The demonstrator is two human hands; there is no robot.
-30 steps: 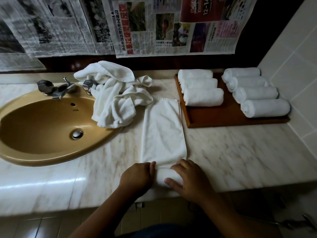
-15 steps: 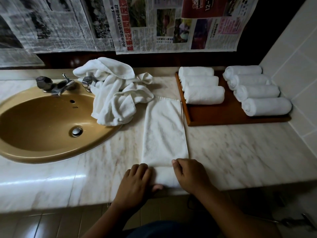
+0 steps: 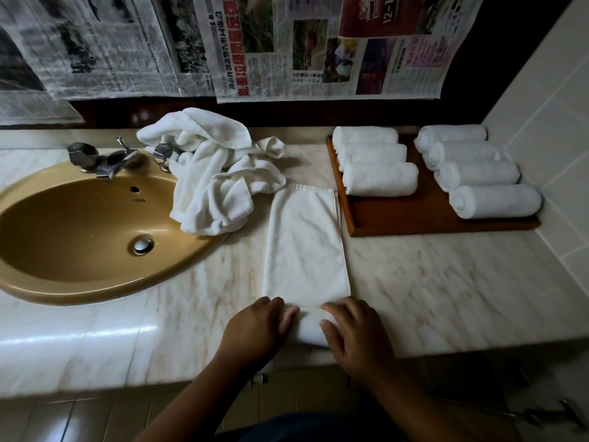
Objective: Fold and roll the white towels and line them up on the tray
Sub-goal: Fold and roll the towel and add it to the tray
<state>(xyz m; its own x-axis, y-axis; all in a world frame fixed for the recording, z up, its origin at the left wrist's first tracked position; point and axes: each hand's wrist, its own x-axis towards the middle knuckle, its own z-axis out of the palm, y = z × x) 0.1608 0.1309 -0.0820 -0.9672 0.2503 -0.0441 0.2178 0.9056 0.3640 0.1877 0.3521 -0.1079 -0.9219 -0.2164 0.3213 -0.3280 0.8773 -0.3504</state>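
Head view: a folded towel (image 3: 306, 250) lies as a long strip on the marble surface (image 3: 446, 282), between the sink (image 3: 63, 237) and the wooden tray (image 3: 414, 215). Its near end is rolled up at the surface's front edge. The left hand (image 3: 255, 327) and right hand (image 3: 353, 333) both grasp that roll, fingers curled over its two ends. Seven rolled towels (image 3: 381, 178) lie on the tray in two columns. A heap of loose towels (image 3: 216, 180) rests on the sink's rim.
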